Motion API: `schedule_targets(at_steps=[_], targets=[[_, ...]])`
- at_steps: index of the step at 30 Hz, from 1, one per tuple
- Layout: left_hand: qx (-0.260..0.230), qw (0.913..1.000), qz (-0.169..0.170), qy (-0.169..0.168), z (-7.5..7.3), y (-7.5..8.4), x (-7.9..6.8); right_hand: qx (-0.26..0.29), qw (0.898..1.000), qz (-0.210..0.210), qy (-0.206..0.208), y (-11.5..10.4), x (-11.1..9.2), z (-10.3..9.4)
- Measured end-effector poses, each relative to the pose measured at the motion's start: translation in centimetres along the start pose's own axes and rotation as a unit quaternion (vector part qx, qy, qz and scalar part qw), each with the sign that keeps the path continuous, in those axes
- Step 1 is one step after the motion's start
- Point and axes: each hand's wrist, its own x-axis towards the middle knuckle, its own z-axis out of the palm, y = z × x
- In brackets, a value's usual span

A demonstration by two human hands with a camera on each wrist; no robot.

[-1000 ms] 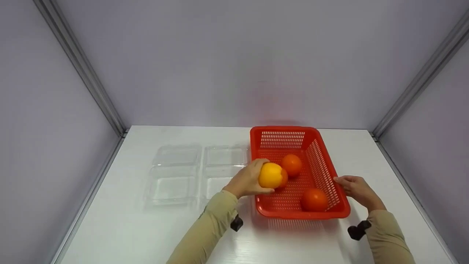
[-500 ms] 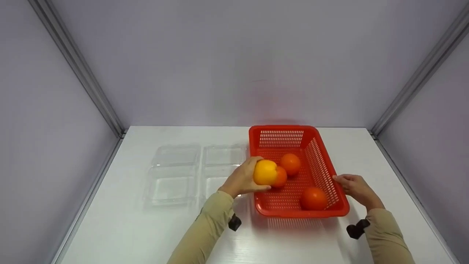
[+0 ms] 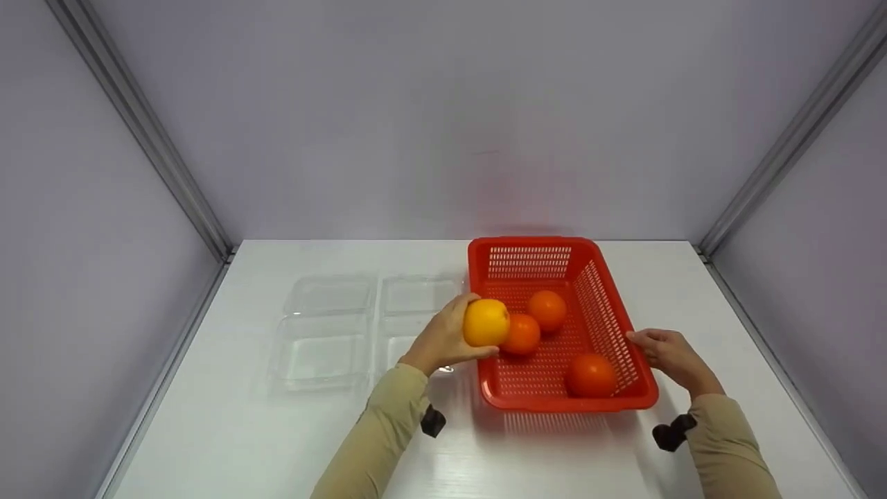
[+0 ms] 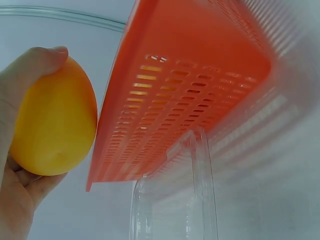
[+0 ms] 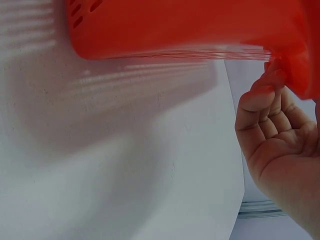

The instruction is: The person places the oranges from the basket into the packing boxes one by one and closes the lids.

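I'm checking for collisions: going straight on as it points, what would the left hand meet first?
In the head view, the nearest orange fruit in the red basket lies next in line, beyond the held yellow fruit; depth is unclear, so the left hand might pass above it.

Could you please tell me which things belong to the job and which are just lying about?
Seemingly in the job:
yellow fruit, held by left hand;
red basket, held by right hand;
three orange-red fruits inside.

Untouched, possibly just lying about:
clear plastic containers.
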Motion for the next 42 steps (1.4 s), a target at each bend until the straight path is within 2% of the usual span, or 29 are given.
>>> schedule_targets(at_steps=[3, 11, 20, 26, 37, 42], targets=[[-0.008, 0.9999, -0.006, 0.004, -0.1, -0.3, -0.4, 0.002, 1.000, 0.006, 0.003, 0.0, 0.0, 0.0], [-0.041, 0.9979, -0.049, 0.005, -0.5, -0.8, -1.2, -0.006, 1.000, 0.004, 0.003, -0.2, 0.0, 0.1], [-0.046, 0.9959, -0.077, 0.014, -0.6, -2.0, -2.1, 0.016, 1.000, 0.005, -0.004, 0.0, 0.1, 0.2], [-0.057, 0.9935, -0.097, 0.019, -0.7, -2.6, -2.5, 0.003, 1.000, -0.002, 0.004, 0.0, -0.1, 0.2], [-0.063, 0.9894, -0.127, 0.028, -0.6, -3.4, -3.5, 0.000, 1.000, 0.017, 0.013, 0.1, 0.1, 0.4], [-0.072, 0.9864, -0.145, 0.028, -0.5, -3.8, -3.8, -0.004, 1.000, 0.008, 0.010, -0.1, 0.0, 0.2]])
